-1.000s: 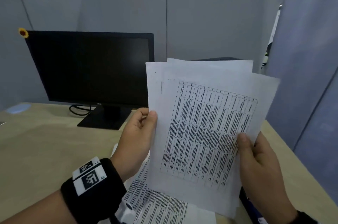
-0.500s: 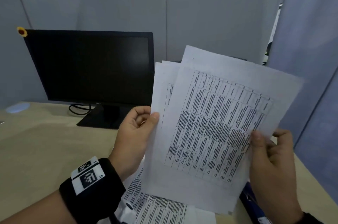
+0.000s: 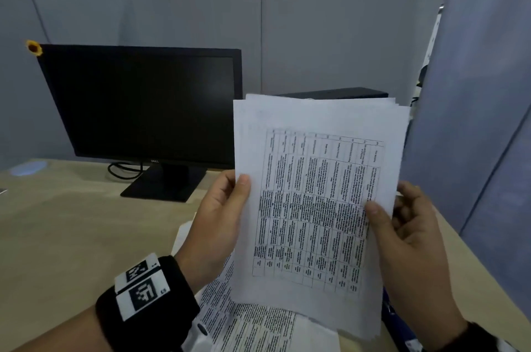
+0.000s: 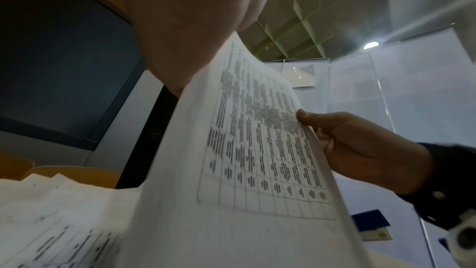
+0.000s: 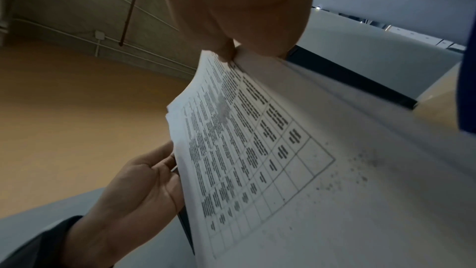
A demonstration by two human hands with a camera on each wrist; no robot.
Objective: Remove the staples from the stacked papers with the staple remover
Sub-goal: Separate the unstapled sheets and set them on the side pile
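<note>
I hold a stack of white papers [image 3: 316, 202] upright above the desk; the front sheet carries a printed table. My left hand [image 3: 230, 208] grips the stack's left edge, thumb on the front. My right hand [image 3: 402, 225] grips the right edge, thumb on the front and fingers behind. The left wrist view shows the same sheets [image 4: 257, 160] from below with the right hand [image 4: 360, 148] pinching their edge. In the right wrist view the sheets [image 5: 270, 160] run between both hands, the left hand [image 5: 144, 191] at their far edge. No staple or staple remover shows.
More printed sheets [image 3: 253, 325] lie on the wooden desk [image 3: 71, 231] under the held stack. A black monitor [image 3: 143, 104] stands at the back left on its stand. Grey partition panels [image 3: 344, 30] close off the back and right. A dark blue object [image 3: 393, 320] lies by my right wrist.
The sheets were fanned apart and tilted right; now they are squared back into one upright stack. My right hand has moved left, back onto the stack's right edge.
</note>
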